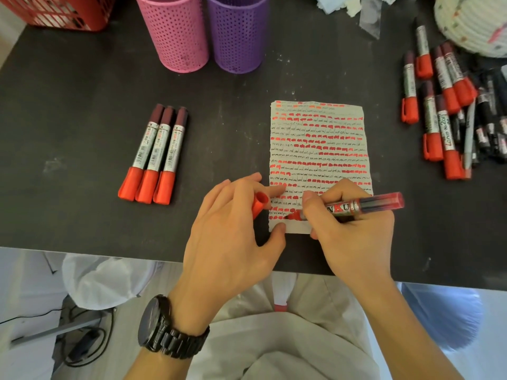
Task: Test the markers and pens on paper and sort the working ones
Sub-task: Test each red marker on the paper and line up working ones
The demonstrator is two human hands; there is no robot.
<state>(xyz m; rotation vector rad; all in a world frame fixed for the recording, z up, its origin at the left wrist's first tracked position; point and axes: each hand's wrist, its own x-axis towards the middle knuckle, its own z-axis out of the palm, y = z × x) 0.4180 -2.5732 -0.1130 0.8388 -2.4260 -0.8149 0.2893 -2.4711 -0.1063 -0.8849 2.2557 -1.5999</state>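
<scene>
Our right hand (354, 229) grips a red marker (356, 207) with its tip on the bottom of the paper (318, 138), which is full of red marks. Our left hand (233, 231) holds the red cap (259, 204) and presses the paper's edge. Three capped markers (155, 154) lie together on the tabletop (82, 105), left of the paper.

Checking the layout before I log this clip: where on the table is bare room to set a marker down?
Bare table lies between the three sorted markers and the paper, left of those markers, and from the pink cup and purple cup down to the paper. The right side is crowded by the marker pile.
</scene>
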